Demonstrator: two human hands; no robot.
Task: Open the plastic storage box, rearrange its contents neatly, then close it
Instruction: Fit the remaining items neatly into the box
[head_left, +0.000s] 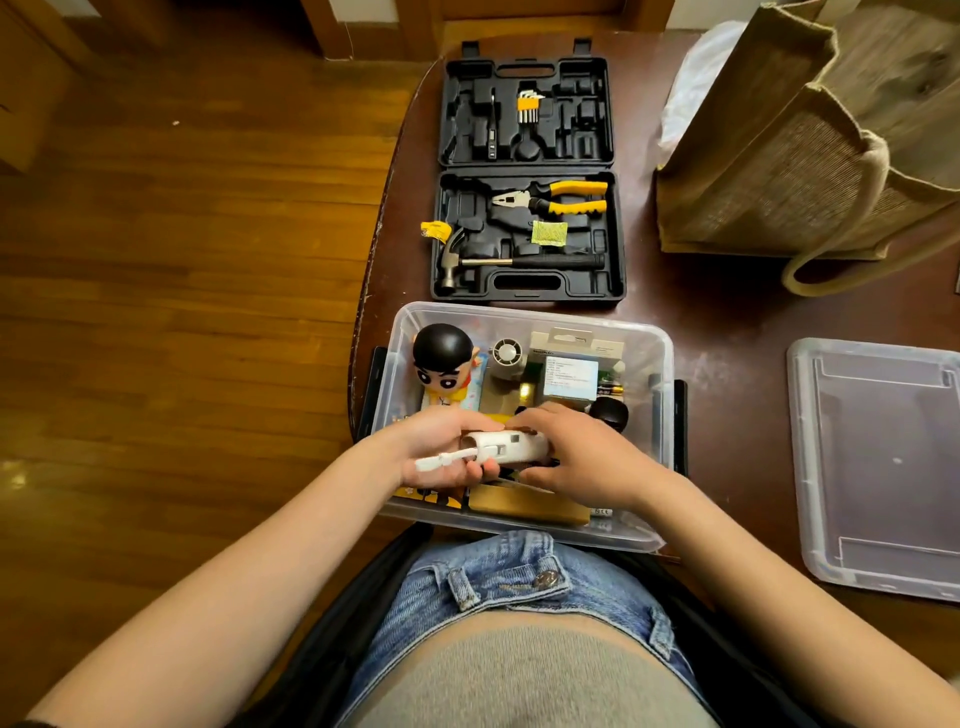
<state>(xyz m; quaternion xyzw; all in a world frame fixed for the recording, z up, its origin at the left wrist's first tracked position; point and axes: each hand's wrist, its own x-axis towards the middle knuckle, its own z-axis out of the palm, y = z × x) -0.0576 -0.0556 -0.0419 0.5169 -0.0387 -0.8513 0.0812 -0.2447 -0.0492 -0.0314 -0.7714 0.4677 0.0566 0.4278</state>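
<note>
Plastic storage box (660, 395) sits open at the near table edge, lid (878, 467) well right; left hand (441, 449) and right hand (582, 457) curl around a white gadget (506, 447), which could slip and topple the figurine (441, 358)

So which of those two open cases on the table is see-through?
The plastic storage box nearest the person, under both hands, with the toy figure inside. The black tool case beyond it is opaque, holding pliers and a hammer.
</note>
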